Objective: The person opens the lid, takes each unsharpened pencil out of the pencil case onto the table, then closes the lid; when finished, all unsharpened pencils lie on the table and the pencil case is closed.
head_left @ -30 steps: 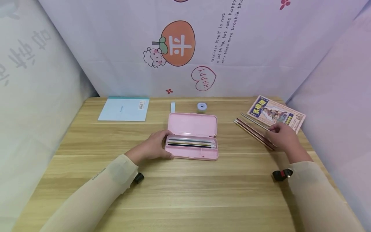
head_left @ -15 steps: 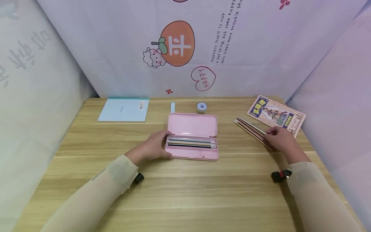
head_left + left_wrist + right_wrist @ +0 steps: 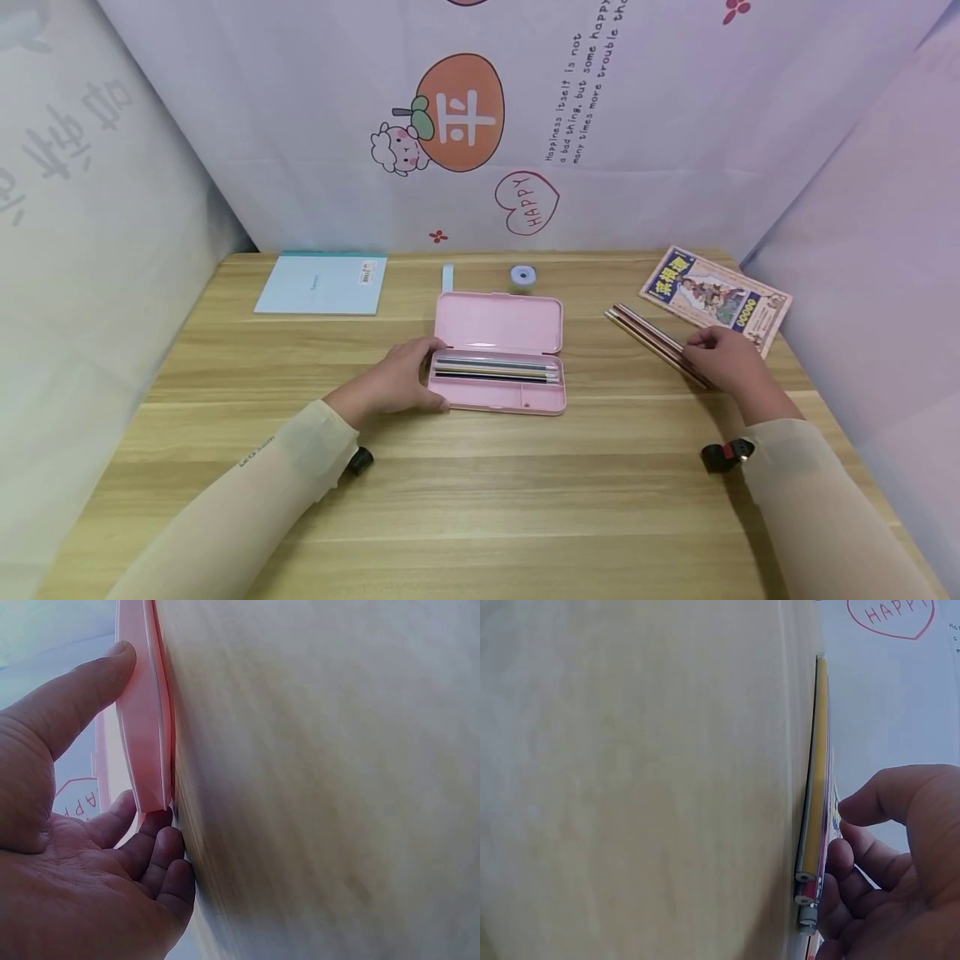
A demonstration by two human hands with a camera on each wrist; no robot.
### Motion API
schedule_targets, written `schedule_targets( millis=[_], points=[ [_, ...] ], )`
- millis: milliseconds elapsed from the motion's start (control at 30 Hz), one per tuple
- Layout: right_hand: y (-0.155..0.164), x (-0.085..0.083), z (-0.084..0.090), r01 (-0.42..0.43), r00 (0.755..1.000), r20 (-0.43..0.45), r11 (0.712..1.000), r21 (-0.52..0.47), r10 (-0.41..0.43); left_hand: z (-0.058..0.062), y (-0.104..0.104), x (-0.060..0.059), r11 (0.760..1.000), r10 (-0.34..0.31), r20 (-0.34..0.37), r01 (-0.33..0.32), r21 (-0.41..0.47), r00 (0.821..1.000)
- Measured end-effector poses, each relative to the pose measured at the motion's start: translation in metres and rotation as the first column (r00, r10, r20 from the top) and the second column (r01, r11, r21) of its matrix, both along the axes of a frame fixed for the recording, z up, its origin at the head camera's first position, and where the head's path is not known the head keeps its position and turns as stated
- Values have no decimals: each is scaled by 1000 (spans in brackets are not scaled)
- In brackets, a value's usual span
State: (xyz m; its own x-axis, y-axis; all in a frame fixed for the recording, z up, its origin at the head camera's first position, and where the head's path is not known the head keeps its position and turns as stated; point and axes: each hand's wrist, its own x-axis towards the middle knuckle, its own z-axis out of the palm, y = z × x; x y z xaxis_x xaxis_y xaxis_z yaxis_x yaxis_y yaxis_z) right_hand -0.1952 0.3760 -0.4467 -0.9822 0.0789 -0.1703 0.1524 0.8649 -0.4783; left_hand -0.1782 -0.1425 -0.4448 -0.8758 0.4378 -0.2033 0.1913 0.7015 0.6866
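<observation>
A pink pencil case [image 3: 498, 323] lies with its lid folded back, and several pencils [image 3: 495, 368] fill its long upper compartment. My left hand [image 3: 392, 379] grips the case's left end; in the left wrist view the thumb [image 3: 112, 671] lies along its side and the fingers bend at its corner. To the right, a small bundle of pencils [image 3: 647, 335] lies slantwise on the table. My right hand [image 3: 726, 358] pinches at the near part of this bundle. In the right wrist view, a yellow pencil [image 3: 816, 772] shows beside the curled fingers, with a red one close to it.
A booklet with an illustrated cover [image 3: 712, 292] lies behind the right hand. Along the back are a light blue notebook [image 3: 318, 285], a pale blue strip [image 3: 447, 277] and a small lavender tape roll [image 3: 522, 276]. Printed cloth [image 3: 337, 83] walls the table.
My right hand has moved slightly left, bringing the separate pencil against the others in the bundle; little moves in the last half second. The left hand and pencil case stay in place.
</observation>
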Motion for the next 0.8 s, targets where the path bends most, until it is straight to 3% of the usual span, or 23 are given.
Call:
schedule_targets(
  millis=[367, 633, 800],
  points=[
    [-35, 6, 14, -31, 996, -84, 997, -65, 26, 1, 0, 0, 1000, 7, 6, -7, 18, 1000],
    [-90, 14, 30, -130, 981, -159, 985, -117, 111, 2, 0, 1, 1000, 12, 14, -12, 21, 1000],
    [-133, 25, 32, -219, 970, -142, 965, -144, 199, -1, 0, -1, 1000, 11, 15, -11, 9, 1000]
  ],
)
